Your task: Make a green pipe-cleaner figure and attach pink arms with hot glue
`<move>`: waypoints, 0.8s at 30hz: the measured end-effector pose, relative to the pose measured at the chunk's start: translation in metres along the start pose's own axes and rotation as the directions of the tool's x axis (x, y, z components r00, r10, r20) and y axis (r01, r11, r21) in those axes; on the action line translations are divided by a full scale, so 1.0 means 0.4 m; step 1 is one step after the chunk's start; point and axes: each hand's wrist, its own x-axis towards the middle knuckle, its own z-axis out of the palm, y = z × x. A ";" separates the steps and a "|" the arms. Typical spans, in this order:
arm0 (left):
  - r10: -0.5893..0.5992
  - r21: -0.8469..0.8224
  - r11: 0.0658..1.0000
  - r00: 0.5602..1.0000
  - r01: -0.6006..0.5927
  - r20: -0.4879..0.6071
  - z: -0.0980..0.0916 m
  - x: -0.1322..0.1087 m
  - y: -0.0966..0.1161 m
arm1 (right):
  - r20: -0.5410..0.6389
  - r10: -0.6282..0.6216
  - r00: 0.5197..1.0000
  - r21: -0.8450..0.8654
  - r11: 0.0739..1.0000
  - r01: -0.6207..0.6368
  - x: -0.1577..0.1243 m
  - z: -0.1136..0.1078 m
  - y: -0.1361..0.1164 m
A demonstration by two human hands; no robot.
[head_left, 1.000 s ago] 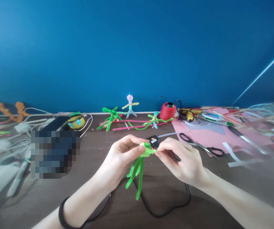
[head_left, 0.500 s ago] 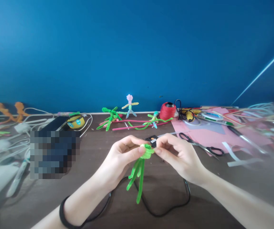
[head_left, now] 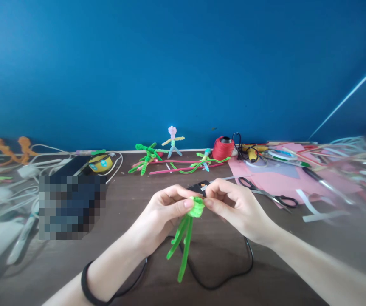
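Observation:
Both hands meet over the brown table [head_left: 119, 255], pinching a green pipe-cleaner figure [head_left: 186, 231]. My left hand [head_left: 162, 212] grips the coiled green top between thumb and fingers. My right hand [head_left: 234, 208] pinches the same coil from the other side. Several green stems hang down from the coil toward the table. A small black device [head_left: 198, 187] with a black cable [head_left: 227, 280] lies just behind the hands.
Finished pipe-cleaner figures [head_left: 146, 155] and loose pink stems stand along the blue wall. A red thread spool [head_left: 223, 148], scissors [head_left: 267, 193] on pink paper [head_left: 278, 180], and paper strips lie to the right. White cables and a yellow tape roll [head_left: 101, 162] sit at the left.
The two hands have drawn slightly closer and lower, and the green coil is wound tighter. The hanging stems have swung a little downward.

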 end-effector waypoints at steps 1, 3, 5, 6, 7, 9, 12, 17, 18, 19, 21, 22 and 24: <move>0.000 -0.002 1.000 1.000 0.000 0.007 0.000 0.000 0.000 | -0.001 0.001 1.000 -0.007 1.000 -0.001 0.000 0.000 0.001; 0.003 -0.002 1.000 1.000 -0.003 0.022 0.000 0.001 -0.001 | -0.004 -0.002 1.000 -0.019 1.000 0.001 0.000 -0.001 0.002; 0.008 0.001 1.000 1.000 -0.008 0.030 0.000 0.001 -0.001 | -0.006 -0.007 1.000 -0.020 1.000 0.007 0.000 -0.001 0.005; 0.012 0.002 1.000 0.999 -0.012 0.029 0.000 0.002 -0.001 | -0.005 -0.009 1.000 -0.015 1.000 0.009 0.001 0.000 0.006; 0.018 0.002 1.000 0.999 -0.018 0.028 0.000 0.003 -0.002 | -0.005 -0.009 1.000 -0.009 1.000 0.009 0.001 0.000 0.007; 0.028 0.008 1.000 0.999 -0.029 0.027 0.000 0.005 -0.004 | -0.002 -0.007 1.000 0.005 1.000 0.007 0.002 0.000 0.008; 0.032 0.034 0.999 0.999 -0.033 0.022 -0.002 0.008 -0.007 | 0.017 0.009 1.000 0.032 0.999 -0.010 0.004 0.001 0.007; 0.002 -0.002 1.000 0.999 -0.002 0.039 0.000 0.008 -0.009 | 0.040 0.018 0.999 0.086 0.996 -0.022 0.005 0.001 0.004; 0.004 -0.022 1.000 0.999 -0.003 0.045 0.002 0.009 -0.009 | 0.043 0.024 0.999 0.093 0.995 -0.028 0.005 0.001 0.004; 0.009 -0.041 0.999 0.999 -0.007 0.046 0.003 0.009 -0.009 | 0.047 0.029 0.998 0.100 0.994 -0.034 0.005 0.000 0.005; 0.014 -0.066 0.998 0.999 -0.012 0.033 0.007 0.009 -0.008 | 0.055 0.041 0.998 0.113 0.992 -0.047 0.005 0.000 0.007; 0.014 -0.068 0.998 1.000 -0.012 0.024 0.009 0.009 -0.009 | 0.060 0.045 0.997 0.117 0.992 -0.052 0.005 0.000 0.009; 0.024 -0.054 0.998 1.000 -0.024 0.003 0.011 0.008 -0.010 | 0.074 0.047 0.996 0.123 0.991 -0.056 0.005 0.000 0.012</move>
